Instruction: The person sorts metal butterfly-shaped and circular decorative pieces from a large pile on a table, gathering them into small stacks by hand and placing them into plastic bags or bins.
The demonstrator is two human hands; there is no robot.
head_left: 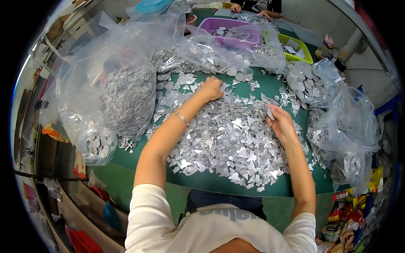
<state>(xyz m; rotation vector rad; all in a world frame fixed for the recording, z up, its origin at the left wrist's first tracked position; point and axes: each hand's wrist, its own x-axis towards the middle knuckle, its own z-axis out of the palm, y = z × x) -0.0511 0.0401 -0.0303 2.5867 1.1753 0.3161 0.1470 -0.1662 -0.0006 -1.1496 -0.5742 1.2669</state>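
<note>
A broad pile of small silver metal pieces (228, 143) covers the middle of the green table. My left hand (212, 89) reaches across to the far edge of this pile, fingers curled down among the pieces; what they grip, if anything, is hidden. Over the pile's right side, my right hand (282, 121) is closed, pinching a flat silver oval disc (270, 113) between thumb and fingers. Loose round discs (240, 76) lie just beyond my left hand. Many of the pile's pieces are irregular and pointed.
A big clear bag of silver pieces (128, 97) stands left. More filled bags (310, 84) line the right. At the back are a purple basket (205, 26) and a lime-green basket (310, 57). Another person's hands (265, 14) work at the far end.
</note>
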